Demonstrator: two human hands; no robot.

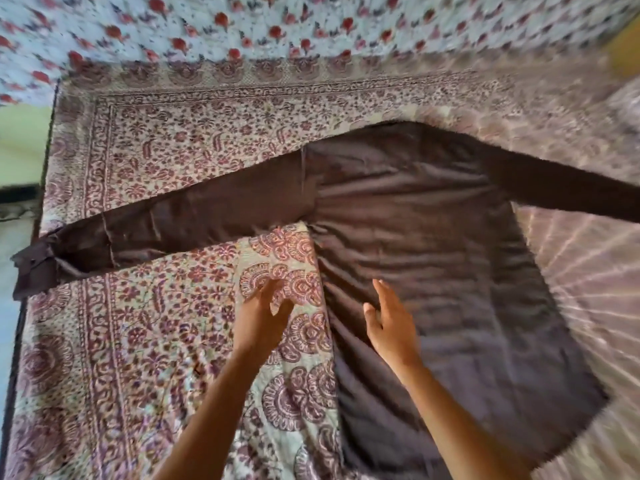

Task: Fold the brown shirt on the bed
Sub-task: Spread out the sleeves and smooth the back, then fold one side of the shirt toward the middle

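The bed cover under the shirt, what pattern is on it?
The bed cover has dark red flowers and leafy swirls on a pale ground, clearest in the head view.

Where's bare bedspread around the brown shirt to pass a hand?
Free: bedspread between left sleeve and shirt body; the strip beyond that sleeve up to the floral sheet; right of the body under the right sleeve, blurred. Crowded: left hand and right hand at the body's left edge.

Left hand (261, 320), right hand (389, 327), forearms apparently bare throughout
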